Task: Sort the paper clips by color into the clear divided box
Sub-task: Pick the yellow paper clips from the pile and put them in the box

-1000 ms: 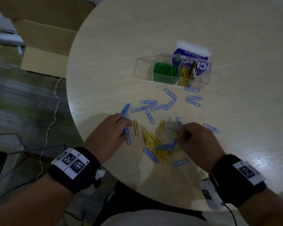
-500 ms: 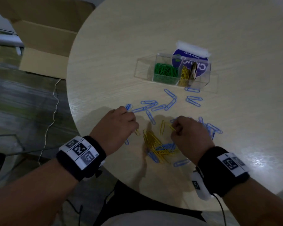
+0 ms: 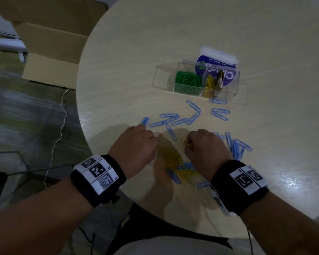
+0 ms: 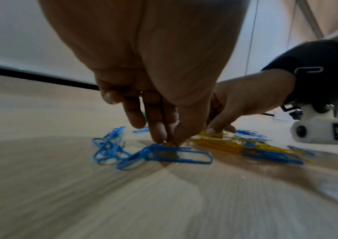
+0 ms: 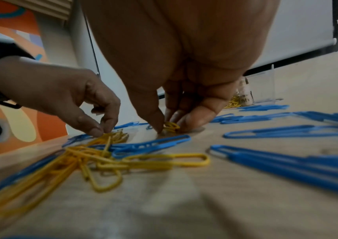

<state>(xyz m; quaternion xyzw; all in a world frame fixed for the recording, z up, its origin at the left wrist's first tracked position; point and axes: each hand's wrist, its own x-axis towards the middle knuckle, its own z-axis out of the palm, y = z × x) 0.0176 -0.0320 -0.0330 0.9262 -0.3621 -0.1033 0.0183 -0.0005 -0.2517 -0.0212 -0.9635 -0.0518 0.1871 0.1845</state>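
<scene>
- Left hand [image 3: 134, 147] was pinched on a yellow clip [image 4: 169, 143] at the near edge of the yellow pile [image 3: 175, 162]; fingertips [image 4: 160, 132] down on the tabletop [image 3: 127, 70].
- Right hand [image 3: 204, 146] was clamped on another yellow clip [image 5: 171, 127], just ahead of that pile.
- Yellow pile sat between my hands, tangled with a few blue clips [image 3: 173, 176].
- Clips looked light, stiff, slick-coated and flat; best taken by a loop end, nail under the wire.
- Tangle could drag neighbours along.
- Loose blue clips [image 3: 191, 116] lay ahead of both hands, a bunch [image 3: 238, 148] just right of my right hand.
- Clear divided box [image 3: 232, 89] stood well ahead, holding green clips [image 3: 187, 80] and yellow ones.
- White packet [image 3: 217, 54] lay behind it; nothing blocked the path.
</scene>
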